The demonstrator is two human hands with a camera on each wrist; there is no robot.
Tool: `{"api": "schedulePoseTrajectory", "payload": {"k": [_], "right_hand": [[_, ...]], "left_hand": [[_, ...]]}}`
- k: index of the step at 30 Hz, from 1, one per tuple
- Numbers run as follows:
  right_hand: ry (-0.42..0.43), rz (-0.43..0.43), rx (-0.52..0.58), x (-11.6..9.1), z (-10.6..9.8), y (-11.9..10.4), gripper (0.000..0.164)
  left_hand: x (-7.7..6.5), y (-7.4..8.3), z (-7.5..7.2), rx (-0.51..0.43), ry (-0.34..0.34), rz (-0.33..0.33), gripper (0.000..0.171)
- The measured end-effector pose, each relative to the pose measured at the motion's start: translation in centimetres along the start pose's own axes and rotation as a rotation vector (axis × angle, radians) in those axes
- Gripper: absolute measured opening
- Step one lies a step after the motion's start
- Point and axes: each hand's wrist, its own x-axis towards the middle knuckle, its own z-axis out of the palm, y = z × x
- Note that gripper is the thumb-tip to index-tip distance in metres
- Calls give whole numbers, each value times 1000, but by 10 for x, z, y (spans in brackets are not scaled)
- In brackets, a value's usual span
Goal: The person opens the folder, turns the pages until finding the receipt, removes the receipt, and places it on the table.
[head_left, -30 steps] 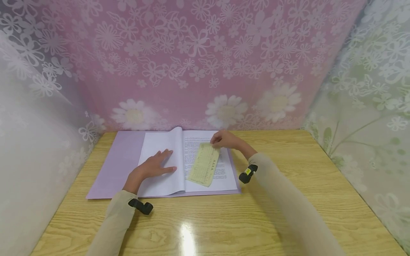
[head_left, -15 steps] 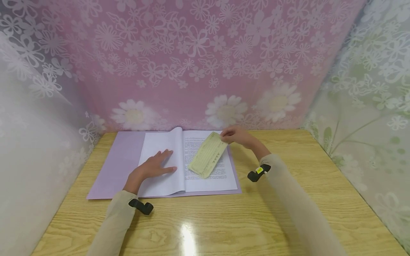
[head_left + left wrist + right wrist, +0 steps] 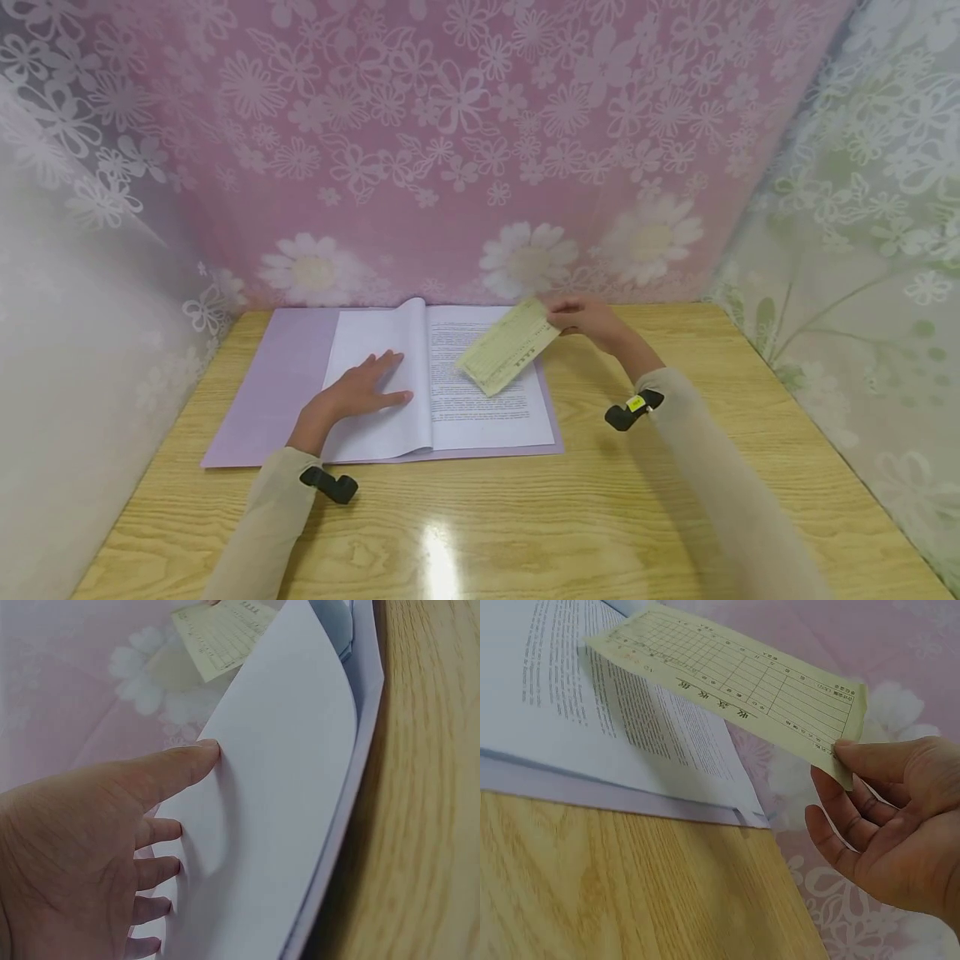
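A purple folder (image 3: 262, 400) lies spread out on the table, with white pages inside it. My left hand (image 3: 356, 392) rests on the blank left page (image 3: 382, 437), fingers spread; the left wrist view shows the fingertips touching the paper. Between thumb and fingers, my right hand (image 3: 596, 325) pinches one corner of a pale yellow receipt slip (image 3: 510, 346) with a printed grid. The slip is tilted and hangs above the upper part of the printed right page (image 3: 491, 425). In the right wrist view the receipt slip (image 3: 742, 690) stands clear of the page below.
The wooden table (image 3: 465, 517) carries the folder near its back edge. Behind it rises a pink flowered wall covering (image 3: 450, 208), with pale flowered coverings at both sides. A black wrist camera (image 3: 633, 410) sits on the right sleeve, another on the left one.
My right hand has moved right with the receipt slip, drawing it up and away from the middle of the printed page. The slip has turned more sideways. My left hand has stayed in place.
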Motion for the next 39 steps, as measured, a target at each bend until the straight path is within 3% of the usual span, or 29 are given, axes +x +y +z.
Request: {"api": "schedulePoseTrajectory", "payload": {"k": [17,28,39], "right_hand": [[96,80,89,-30,-40,16,46],[124,127,100,-66,-56,-1,52],[187,154,39,-70,-90,41,61]], "left_hand": [[-1,-1,1,-20,5,15,91],[-1,1,2,-8,10,17,89],[1,-2,4,-6,12,21,90]]}}
